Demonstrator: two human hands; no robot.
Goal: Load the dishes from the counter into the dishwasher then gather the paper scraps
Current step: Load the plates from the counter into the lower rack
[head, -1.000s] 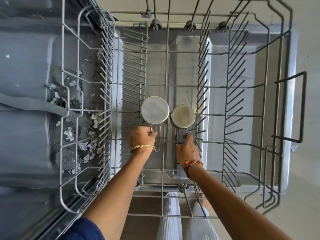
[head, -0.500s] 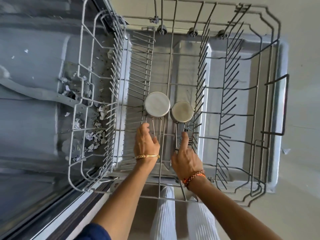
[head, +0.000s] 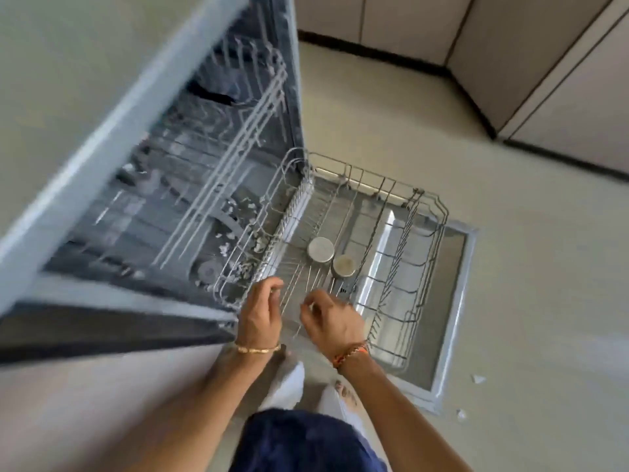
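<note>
Here, my left hand (head: 260, 315) and right hand (head: 332, 318) hover loosely curled, holding nothing, above the rack (head: 401, 291) near its two steel cups (head: 320, 250).

two steel cups (head: 320, 250) (head: 343, 266) upside down, side by side in pulled-out lower rack (head: 427, 212) | paper scraps (head: 478, 378) white, on floor right of dishwasher door (head: 456, 301)

Brushed-metal cups (head: 321, 250), coated wire rack (head: 401, 267) (matt grey), glossy steel door (head: 452, 301)

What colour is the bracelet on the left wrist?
Gold, seen in the head view: bracelet.
</note>
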